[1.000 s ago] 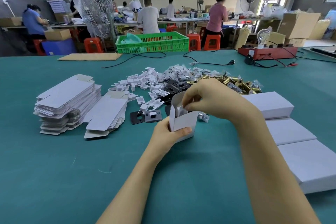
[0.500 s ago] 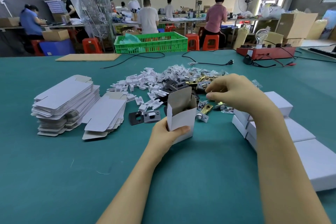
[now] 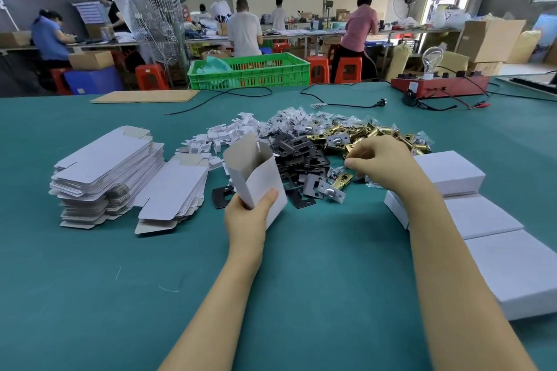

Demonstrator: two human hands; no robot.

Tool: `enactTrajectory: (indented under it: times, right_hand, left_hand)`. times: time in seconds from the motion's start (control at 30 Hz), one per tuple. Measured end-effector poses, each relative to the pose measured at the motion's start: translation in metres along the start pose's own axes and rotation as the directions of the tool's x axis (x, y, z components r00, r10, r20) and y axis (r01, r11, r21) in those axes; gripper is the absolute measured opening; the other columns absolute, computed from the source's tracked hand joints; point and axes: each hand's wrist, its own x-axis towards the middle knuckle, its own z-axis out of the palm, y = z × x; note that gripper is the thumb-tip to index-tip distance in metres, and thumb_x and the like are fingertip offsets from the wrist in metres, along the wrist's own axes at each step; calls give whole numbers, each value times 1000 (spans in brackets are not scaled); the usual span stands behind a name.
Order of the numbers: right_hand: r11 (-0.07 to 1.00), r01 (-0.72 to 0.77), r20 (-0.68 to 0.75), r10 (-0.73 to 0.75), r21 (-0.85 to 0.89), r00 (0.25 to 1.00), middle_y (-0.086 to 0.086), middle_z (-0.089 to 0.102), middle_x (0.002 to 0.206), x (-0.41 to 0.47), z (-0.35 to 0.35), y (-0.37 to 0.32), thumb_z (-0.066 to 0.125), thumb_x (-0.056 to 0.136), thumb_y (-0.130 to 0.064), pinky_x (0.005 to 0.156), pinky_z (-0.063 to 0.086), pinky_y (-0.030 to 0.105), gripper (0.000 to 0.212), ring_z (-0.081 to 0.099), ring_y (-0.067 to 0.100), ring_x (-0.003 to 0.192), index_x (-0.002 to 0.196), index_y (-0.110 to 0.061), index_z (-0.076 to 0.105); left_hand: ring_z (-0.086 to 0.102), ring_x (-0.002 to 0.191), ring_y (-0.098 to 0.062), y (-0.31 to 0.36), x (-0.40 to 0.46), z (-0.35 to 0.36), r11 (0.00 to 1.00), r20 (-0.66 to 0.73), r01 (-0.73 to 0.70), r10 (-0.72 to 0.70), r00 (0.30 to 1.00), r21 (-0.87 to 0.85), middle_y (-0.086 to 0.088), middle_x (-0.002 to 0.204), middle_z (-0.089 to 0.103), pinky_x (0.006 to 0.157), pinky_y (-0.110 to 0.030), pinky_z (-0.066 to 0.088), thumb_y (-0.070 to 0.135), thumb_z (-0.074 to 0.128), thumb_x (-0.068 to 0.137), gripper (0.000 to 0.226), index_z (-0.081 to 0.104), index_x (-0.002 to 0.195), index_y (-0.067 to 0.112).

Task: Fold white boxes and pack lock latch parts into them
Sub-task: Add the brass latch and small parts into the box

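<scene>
The left hand (image 3: pixel 245 215) grips an open white box (image 3: pixel 256 176) upright over the green table (image 3: pixel 316 280), thumb pressed on its front face, top flap raised. Right of the box lie closed white boxes (image 3: pixel 482 220). Just beyond the box, a brass latch bolt (image 3: pixel 337 185) lies beside black strike plates (image 3: pixel 298 156). Right of the box, the right hand (image 3: pixel 382 159) curls over bagged brass latches (image 3: pixel 376 134); what it pinches cannot be told. Left of the box sit flat box blanks (image 3: pixel 105 166)

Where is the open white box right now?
In the head view, the open box is centre-left, gripped by the left hand, between the flat cartons and the black plates.
</scene>
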Motion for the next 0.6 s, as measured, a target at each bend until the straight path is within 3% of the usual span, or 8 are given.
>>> enactTrajectory:
  times: [0.1, 0.17, 0.3, 0.43, 0.53, 0.6]
  right_hand:
    - [999, -27, 2, 27, 17, 1000, 0, 68, 77, 3, 18, 5, 66, 87, -14, 68, 52, 27, 10, 64, 15, 74, 79, -18, 68]
    - [999, -22, 15, 22, 29, 1000, 0, 68, 79, 6, 37, 6, 65, 87, -11, 72, 54, 28, 8, 62, 13, 72, 83, -17, 68]
    - [996, 87, -23, -86, 7, 996, 11, 64, 108, 4, 80, 9, 53, 88, 2, 87, 46, 30, 31, 57, 23, 99, 115, -6, 64]
    - [956, 230, 5, -233, -182, 972, 13, 57, 123, 1, 108, 19, 41, 83, 13, 86, 33, 30, 44, 43, 31, 119, 119, -3, 61]
    - [886, 236, 121, -204, -399, 971, 7, 35, 150, 4, 119, 27, 43, 88, 5, 110, 28, 39, 58, 17, 33, 142, 143, -15, 41]
    - [861, 165, 170, -93, -481, 981, 5, 16, 159, 4, 122, 28, 40, 93, -3, 112, 27, 45, 63, -1, 32, 147, 150, -27, 27]
  left_hand:
    - [65, 69, 9, -2, 3, -1, 1000, -62, 6, -6, 998, -10, 22, 75, 72, 65, -15, 50, 15, 78, 82, 17, 66, 86, 27]
    - [64, 67, 10, -3, 4, -1, 1000, -72, 6, -6, 997, 1, 23, 73, 71, 64, -16, 49, 15, 78, 83, 19, 65, 84, 28]
    - [62, 68, 10, -4, 4, 1, 999, -74, 8, -4, 997, 45, 27, 71, 69, 68, -22, 48, 16, 79, 81, 21, 64, 80, 30]
    - [62, 67, 10, -5, 3, 2, 998, -57, 2, 2, 998, 67, 28, 73, 70, 69, -24, 48, 18, 80, 80, 18, 66, 80, 30]
    - [63, 70, 9, -4, 3, 1, 996, -36, 6, -3, 999, 84, 27, 77, 71, 71, -24, 48, 19, 80, 80, 17, 67, 83, 30]
    - [65, 72, 6, -4, 3, 1, 996, -23, 16, -14, 1000, 93, 26, 77, 71, 73, -26, 49, 20, 81, 80, 16, 68, 82, 29]
